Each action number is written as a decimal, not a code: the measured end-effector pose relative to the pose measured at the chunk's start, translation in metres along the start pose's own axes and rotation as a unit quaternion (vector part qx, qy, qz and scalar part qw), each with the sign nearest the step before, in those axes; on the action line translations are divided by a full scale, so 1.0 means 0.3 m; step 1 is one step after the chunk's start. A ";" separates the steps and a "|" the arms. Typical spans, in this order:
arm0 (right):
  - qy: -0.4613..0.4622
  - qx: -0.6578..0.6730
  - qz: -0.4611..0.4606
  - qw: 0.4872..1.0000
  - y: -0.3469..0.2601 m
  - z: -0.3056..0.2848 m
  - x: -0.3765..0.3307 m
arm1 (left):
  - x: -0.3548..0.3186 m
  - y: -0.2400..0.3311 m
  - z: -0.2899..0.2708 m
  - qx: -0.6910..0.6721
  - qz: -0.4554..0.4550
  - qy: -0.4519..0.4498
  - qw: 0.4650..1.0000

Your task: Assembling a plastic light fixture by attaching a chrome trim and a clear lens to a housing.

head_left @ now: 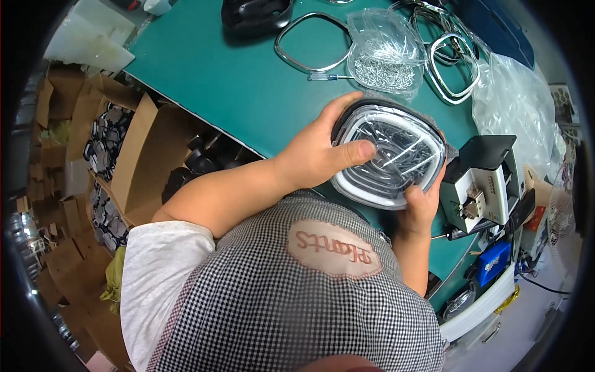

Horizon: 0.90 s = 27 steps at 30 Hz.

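A rounded-square lamp (396,149) with a black rim, a white inner ring and a clear front is held up over the green table (204,68), its clear face toward me. My left hand (328,152) grips its left side, the thumb lying across the clear front. At the lower right edge, my right hand (423,204) closes round the rim with its thumb on the front; its other fingers are mostly hidden behind. Just beyond the lamp are a clear bag of small silver screws (384,71) and a screwdriver (322,77) with a clear bluish handle.
Metal rings (277,44) and a black housing (257,17) lie at the back. Clear plastic sheeting (517,108) and a black-and-white device (489,180) stand on the right, near a blue box (494,261). Open cardboard boxes (145,161) hold parts left of the table.
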State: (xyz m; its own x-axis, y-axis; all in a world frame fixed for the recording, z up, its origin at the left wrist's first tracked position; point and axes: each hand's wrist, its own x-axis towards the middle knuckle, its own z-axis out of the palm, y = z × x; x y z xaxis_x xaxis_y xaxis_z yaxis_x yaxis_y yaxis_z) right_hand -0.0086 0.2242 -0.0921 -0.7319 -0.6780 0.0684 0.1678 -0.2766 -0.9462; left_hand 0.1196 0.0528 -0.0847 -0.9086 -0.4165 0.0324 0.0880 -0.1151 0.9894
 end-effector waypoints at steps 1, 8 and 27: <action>-0.012 -0.017 -0.001 1.000 -0.003 -0.003 -0.006 | 0.002 -0.001 0.001 -0.025 -0.005 0.005 1.000; 0.028 -0.031 0.085 0.995 -0.025 0.003 -0.008 | 0.016 0.011 0.000 -0.006 -0.069 0.012 0.998; 0.002 -0.028 -0.003 1.000 -0.041 -0.042 0.017 | 0.057 -0.015 0.002 0.100 0.043 -0.020 0.994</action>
State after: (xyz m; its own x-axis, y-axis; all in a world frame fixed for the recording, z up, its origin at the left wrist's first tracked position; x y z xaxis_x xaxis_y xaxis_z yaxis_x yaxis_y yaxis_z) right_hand -0.0226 0.2327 -0.0839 -0.7355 -0.6737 0.0723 0.1265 -0.2413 -0.9622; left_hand 0.1034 0.0466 -0.0884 -0.9174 -0.3795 0.1200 0.0868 0.1035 0.9908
